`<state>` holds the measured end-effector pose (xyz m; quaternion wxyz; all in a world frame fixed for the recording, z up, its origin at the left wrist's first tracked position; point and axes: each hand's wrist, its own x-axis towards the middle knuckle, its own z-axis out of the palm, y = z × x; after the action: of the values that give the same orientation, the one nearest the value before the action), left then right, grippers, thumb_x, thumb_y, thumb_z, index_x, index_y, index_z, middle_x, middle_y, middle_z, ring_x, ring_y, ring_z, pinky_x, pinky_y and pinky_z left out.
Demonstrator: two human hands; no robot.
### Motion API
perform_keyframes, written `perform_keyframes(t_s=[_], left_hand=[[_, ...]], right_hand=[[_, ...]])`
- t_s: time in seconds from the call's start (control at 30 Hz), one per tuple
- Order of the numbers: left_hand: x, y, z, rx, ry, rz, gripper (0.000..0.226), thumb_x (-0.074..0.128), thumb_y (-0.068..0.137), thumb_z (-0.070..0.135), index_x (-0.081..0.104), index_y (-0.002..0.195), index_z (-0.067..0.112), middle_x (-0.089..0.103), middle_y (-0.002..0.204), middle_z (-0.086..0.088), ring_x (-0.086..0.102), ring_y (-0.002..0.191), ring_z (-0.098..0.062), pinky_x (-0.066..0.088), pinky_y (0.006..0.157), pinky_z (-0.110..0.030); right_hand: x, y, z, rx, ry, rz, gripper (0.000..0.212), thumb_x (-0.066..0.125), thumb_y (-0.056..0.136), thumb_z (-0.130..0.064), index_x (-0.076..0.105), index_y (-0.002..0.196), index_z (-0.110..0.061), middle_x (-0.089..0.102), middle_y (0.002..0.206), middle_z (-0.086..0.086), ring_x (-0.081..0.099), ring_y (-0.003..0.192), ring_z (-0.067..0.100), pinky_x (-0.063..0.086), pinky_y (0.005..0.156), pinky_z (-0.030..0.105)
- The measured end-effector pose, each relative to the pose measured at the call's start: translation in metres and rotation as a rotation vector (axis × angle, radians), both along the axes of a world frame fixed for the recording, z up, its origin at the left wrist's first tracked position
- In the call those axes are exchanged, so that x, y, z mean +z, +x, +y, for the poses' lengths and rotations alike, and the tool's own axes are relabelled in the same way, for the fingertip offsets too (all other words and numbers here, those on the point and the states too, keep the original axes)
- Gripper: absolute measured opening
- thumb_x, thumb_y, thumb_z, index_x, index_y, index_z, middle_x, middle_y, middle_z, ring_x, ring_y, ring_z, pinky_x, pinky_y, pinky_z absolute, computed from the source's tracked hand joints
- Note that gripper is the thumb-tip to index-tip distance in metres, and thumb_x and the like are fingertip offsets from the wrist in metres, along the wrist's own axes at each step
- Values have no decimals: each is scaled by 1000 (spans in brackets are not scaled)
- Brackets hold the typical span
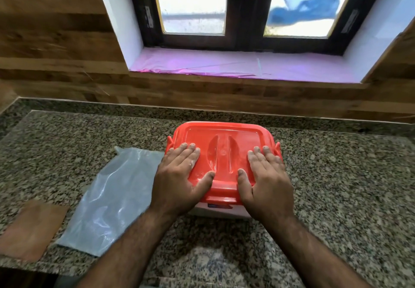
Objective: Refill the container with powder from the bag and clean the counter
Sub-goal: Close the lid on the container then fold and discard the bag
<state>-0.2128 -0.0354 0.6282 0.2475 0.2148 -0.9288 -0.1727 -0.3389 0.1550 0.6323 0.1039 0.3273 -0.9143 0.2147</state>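
The left hand (179, 182) and right hand (267, 182) are pressed flat, fingers spread, on the red lid (224, 144) of the container (221, 211) at lower centre. It is judged rigid, heavy when full, best gripped at the side latches.

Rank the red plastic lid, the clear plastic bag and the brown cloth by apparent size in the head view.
1. Clear, flattened plastic bag and red plastic lid: alike, so unranked; both hands cover part of the lid.
2. Brown cloth: smallest, though blurred near the counter edge.
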Motion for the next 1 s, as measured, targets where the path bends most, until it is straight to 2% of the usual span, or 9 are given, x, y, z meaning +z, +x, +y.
perform_keyframes(t_s=[0.13,0.27,0.43,0.67,0.73,0.8,0.87,0.93,1.0], left_hand=[[4,-45,-27,-14,4,-21,75,63,91,65,71,142,11,67,149,-9,54,147,-25,38,125,-50],[14,-105,-62,-24,4,-77,80,54,93,69,68,145,10,64,153,-11,50,150,-26,34,128,-44],[20,-165,-93,-21,0,-129,85,45,93,73,65,148,11,60,157,-10,47,152,-27,32,129,-44],[10,-183,-110,-29,-50,-123,82,41,97,71,63,151,13,57,160,-10,43,155,-27,30,130,-45],[12,-182,-104,-6,-43,-141,87,33,101,75,52,159,13,45,169,-11,32,161,-28,24,132,-48],[10,-176,-97,24,29,-137,98,24,100,83,31,169,13,23,179,-11,15,167,-28,15,135,-52],[4,-160,-95,-3,103,-124,107,13,95,89,7,174,16,-2,182,-8,0,168,-24,4,136,-49],[-10,-133,-101,-80,176,-128,102,15,98,85,-11,172,20,-19,180,-2,-9,166,-18,2,134,-42],[-27,-97,-107,-129,236,-181,101,23,100,82,-17,171,23,-24,179,2,-10,166,-16,4,134,-38]], right_hand=[[7,-43,-28,-2,9,-33,67,49,95,-47,66,144,-5,62,152,17,48,151,34,35,126,52],[18,-100,-64,-1,27,-69,67,45,98,-47,63,147,-5,59,154,17,45,153,33,34,127,49],[22,-158,-99,-14,46,-92,66,41,99,-44,61,148,-6,58,156,17,43,154,32,30,129,46],[6,-174,-111,-24,47,19,63,39,102,-44,62,148,-6,61,153,17,47,150,35,33,127,51],[7,-171,-111,-38,55,13,63,36,106,-45,61,149,-8,60,155,15,45,152,34,27,129,52],[5,-162,-106,-9,37,57,61,32,111,-47,58,151,-10,57,157,13,42,154,33,15,132,58],[-7,-144,-95,177,61,203,59,33,113,-46,50,157,-11,49,164,11,34,159,33,5,131,64],[-28,-122,-83,471,167,342,60,39,111,-41,40,163,-11,39,170,12,26,162,33,9,129,68],[-52,-99,-79,674,275,366,61,53,104,-36,46,159,-9,41,168,14,33,159,37,21,127,69]])
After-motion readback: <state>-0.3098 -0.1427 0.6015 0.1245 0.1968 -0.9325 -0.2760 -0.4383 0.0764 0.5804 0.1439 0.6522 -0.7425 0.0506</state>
